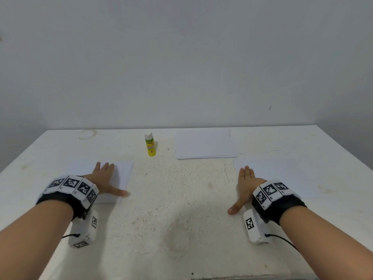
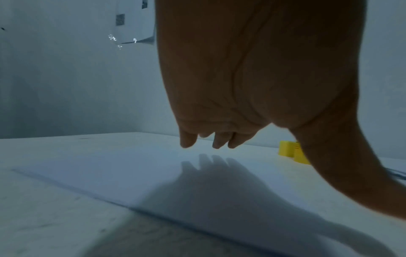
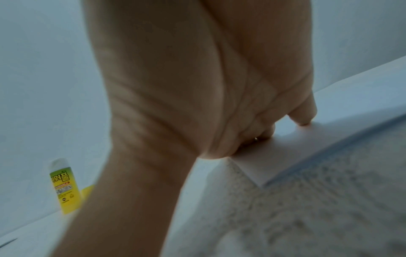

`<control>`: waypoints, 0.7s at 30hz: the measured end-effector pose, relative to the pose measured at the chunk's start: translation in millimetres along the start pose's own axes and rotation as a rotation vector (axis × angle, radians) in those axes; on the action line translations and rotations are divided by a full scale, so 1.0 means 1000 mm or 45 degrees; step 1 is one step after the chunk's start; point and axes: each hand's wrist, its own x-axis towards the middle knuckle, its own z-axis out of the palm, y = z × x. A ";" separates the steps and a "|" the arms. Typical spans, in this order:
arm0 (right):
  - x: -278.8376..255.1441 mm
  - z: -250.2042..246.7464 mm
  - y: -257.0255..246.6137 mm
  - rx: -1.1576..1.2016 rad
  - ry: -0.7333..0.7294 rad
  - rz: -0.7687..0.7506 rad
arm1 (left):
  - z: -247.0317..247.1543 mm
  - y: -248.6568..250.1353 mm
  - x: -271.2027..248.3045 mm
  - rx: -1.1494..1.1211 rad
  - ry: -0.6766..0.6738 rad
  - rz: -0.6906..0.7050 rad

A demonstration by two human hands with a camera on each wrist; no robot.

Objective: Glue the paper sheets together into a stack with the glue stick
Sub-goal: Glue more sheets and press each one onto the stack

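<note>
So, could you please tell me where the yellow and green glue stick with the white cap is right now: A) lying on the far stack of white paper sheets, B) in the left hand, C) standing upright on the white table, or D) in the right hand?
C: the yellow and green glue stick stands upright on the white table, left of the far paper stack, untouched by either hand.

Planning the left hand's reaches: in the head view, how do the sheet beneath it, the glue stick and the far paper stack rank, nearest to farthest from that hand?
1. Sheet: directly under the left hand, near left of the table.
2. Glue stick: upright, farther back toward the middle.
3. Paper stack: at the back, right of the glue stick.
</note>
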 end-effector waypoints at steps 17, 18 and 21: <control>0.001 0.000 0.000 -0.006 -0.013 -0.007 | -0.010 -0.010 -0.011 0.038 0.310 0.003; 0.002 0.000 0.001 -0.005 -0.009 -0.006 | -0.014 -0.006 -0.013 0.027 0.364 -0.019; 0.004 0.000 0.001 -0.006 -0.009 -0.007 | -0.029 0.032 -0.031 0.062 0.438 0.005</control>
